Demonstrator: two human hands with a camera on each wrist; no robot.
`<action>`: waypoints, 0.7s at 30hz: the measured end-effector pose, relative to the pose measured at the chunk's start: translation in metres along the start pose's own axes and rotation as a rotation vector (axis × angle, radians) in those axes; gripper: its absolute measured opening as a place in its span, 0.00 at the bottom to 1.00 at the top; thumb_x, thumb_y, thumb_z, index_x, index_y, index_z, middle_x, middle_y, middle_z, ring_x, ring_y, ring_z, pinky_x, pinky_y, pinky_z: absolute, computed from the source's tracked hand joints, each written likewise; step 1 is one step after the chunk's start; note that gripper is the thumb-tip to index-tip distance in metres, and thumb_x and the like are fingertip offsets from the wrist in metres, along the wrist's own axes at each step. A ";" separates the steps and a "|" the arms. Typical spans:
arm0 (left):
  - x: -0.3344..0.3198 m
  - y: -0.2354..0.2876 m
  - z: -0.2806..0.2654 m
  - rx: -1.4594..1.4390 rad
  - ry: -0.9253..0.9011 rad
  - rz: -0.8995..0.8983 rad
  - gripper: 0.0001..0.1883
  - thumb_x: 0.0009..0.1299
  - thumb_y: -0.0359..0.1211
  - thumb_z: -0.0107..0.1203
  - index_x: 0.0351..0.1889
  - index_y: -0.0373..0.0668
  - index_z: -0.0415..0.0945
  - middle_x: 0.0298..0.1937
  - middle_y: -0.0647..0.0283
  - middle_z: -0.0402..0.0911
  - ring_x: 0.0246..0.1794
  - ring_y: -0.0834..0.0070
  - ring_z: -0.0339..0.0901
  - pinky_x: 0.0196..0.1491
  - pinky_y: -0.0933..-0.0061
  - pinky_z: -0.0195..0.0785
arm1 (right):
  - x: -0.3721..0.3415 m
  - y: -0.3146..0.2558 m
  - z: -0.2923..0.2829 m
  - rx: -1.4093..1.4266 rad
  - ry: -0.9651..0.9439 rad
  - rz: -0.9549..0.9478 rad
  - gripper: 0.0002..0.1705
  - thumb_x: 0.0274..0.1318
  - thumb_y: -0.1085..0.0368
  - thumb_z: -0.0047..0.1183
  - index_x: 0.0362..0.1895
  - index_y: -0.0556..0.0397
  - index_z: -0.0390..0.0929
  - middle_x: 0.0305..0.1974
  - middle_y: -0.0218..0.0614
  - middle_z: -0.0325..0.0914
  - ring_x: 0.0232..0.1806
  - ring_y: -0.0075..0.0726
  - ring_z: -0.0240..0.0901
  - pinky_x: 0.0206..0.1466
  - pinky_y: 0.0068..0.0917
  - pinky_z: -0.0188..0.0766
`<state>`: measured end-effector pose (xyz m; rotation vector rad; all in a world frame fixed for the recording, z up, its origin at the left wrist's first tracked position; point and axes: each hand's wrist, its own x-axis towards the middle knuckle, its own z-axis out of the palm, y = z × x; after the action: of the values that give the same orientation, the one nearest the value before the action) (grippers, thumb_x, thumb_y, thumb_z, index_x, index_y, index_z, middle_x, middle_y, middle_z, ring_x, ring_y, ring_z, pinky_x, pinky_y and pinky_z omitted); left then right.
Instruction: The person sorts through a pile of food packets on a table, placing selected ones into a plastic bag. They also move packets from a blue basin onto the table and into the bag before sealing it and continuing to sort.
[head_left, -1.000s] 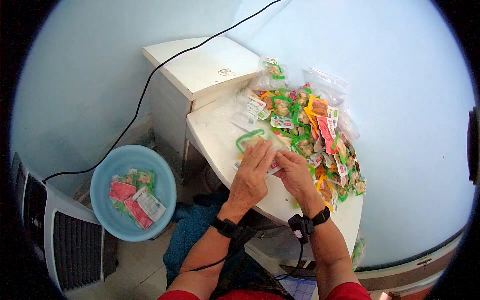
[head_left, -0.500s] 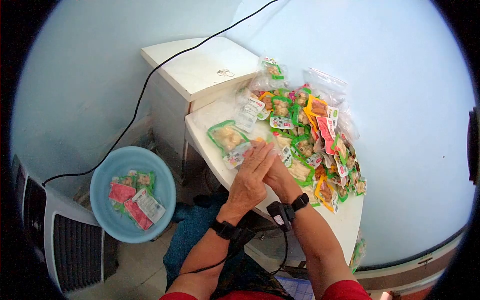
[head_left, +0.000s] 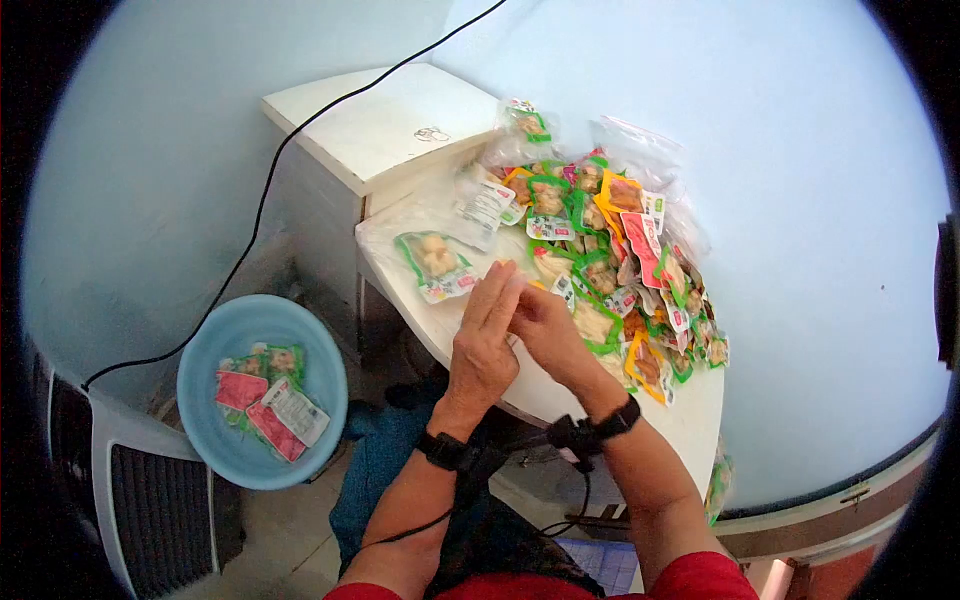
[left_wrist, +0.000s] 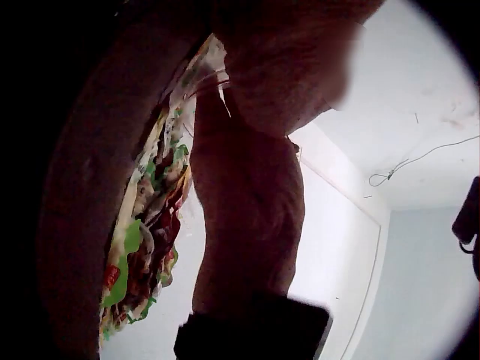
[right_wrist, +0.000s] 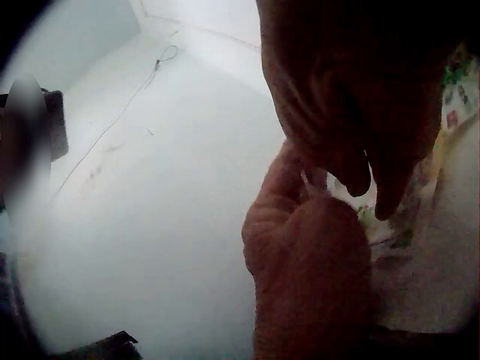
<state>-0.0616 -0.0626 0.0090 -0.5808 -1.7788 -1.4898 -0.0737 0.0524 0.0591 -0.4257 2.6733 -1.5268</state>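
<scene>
In the head view my left hand (head_left: pixel 482 345) and right hand (head_left: pixel 556 335) meet over the front of the white table (head_left: pixel 425 325). Both pinch a clear food packet, of which yellow bits show past the fingertips; the fingers hide most of it. The left fingers lie long and close together, while the right ones bend inward. In the right wrist view a strip of clear film (right_wrist: pixel 306 184) shows between thumb and finger. A green-edged packet (head_left: pixel 437 262) of pale food lies left of the hands. To their right a white packet with green edging (head_left: pixel 594 325) lies beside the heap.
A heap of food packets (head_left: pixel 600 270) spreads over the table's right side, with clear bags (head_left: pixel 645 150) behind it. A blue basin (head_left: pixel 335 390) holding several packets stands at lower left. A raised white cabinet (head_left: pixel 390 125) adjoins the table; a black cable (head_left: pixel 262 205) crosses the view.
The right hand has moved left, and both hands' fingertips have come together. The green-edged packet, earlier partly under the left hand, now lies exposed to the left. The head view has shifted slightly.
</scene>
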 end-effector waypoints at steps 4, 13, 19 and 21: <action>-0.002 0.000 0.000 0.017 0.058 -0.014 0.31 0.55 0.13 0.39 0.61 0.32 0.69 0.67 0.46 0.67 0.70 0.48 0.61 0.71 0.53 0.54 | -0.031 -0.002 -0.036 0.245 0.137 0.185 0.12 0.61 0.71 0.52 0.47 0.66 0.78 0.39 0.41 0.82 0.33 0.29 0.81 0.33 0.24 0.76; -0.003 0.000 0.000 0.081 0.106 -0.035 0.40 0.49 0.13 0.34 0.65 0.35 0.66 0.67 0.45 0.68 0.69 0.50 0.64 0.69 0.58 0.57 | -0.012 0.027 -0.072 -0.385 0.241 -0.012 0.17 0.55 0.64 0.60 0.45 0.63 0.81 0.34 0.35 0.83 0.28 0.22 0.74 0.31 0.22 0.71; -0.004 0.000 0.002 0.072 0.106 -0.039 0.40 0.49 0.13 0.34 0.66 0.36 0.66 0.68 0.46 0.67 0.69 0.51 0.64 0.69 0.60 0.58 | 0.042 0.036 -0.063 -0.509 0.017 -0.072 0.32 0.48 0.57 0.67 0.56 0.60 0.75 0.44 0.39 0.81 0.34 0.26 0.74 0.38 0.27 0.73; -0.003 0.001 0.000 0.066 0.093 -0.045 0.40 0.49 0.13 0.35 0.66 0.36 0.66 0.68 0.46 0.67 0.69 0.51 0.64 0.69 0.60 0.58 | 0.062 0.067 -0.065 -0.443 -0.066 -0.134 0.35 0.46 0.57 0.69 0.56 0.62 0.73 0.44 0.38 0.80 0.33 0.27 0.73 0.39 0.28 0.73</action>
<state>-0.0594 -0.0620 0.0073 -0.4335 -1.7720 -1.4583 -0.1585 0.1235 0.0426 -0.6682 2.9719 -0.9078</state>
